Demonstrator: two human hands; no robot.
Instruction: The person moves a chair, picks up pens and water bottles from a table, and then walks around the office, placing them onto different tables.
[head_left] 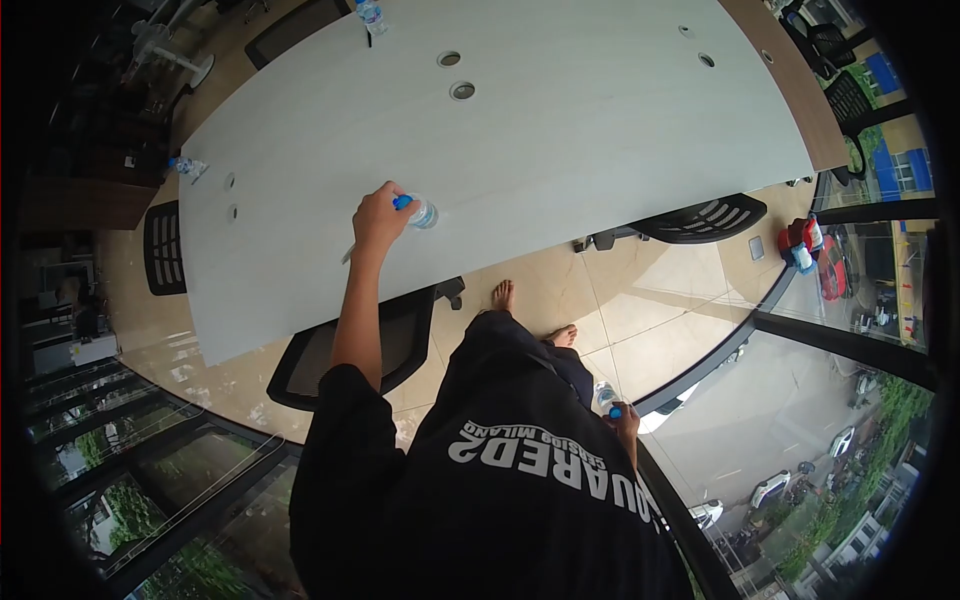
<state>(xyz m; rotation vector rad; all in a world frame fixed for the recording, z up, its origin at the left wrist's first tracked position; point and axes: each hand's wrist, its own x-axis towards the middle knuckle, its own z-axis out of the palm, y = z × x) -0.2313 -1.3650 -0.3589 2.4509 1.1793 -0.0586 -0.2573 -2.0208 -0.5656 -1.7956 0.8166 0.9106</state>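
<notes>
Two of the four bottles in view are in hand and two are out of hand, so the handling looks about half covered, judged by the count alone. The left grip (380, 218) is closed on the blue cap end of the first bottle (425, 213), which is at the worktop (560, 120), just inside its near edge; it looks upright, but whether its base bears on the surface or hangs just above it, I cannot tell. The right grip (627, 422) is closed near the blue cap of the second bottle (604, 395), low at the person's side, off the worktop and well apart from the left grip. Both caps appear to be on. The third bottle (370, 14) is well beyond the left grip, by the far edge, with a small dark stick (369, 40) just beside it. The fourth bottle (190, 168) is out to the left of that same grip, at the worktop's end; its tilt is hard to judge. No hand touches either. A thin pale thing (348, 255) shows beside the left wrist, too small to name. Cable holes (462, 91) break the surface between the left grip and the third bottle, though they look flat enough not to hinder much. A chair (310, 368) sits below the left forearm, partly under the near edge, and would hamper a step closer there; another chair (705, 218) is beyond the right grip. Dark window frames (840, 350) stand to the right of that grip.
</notes>
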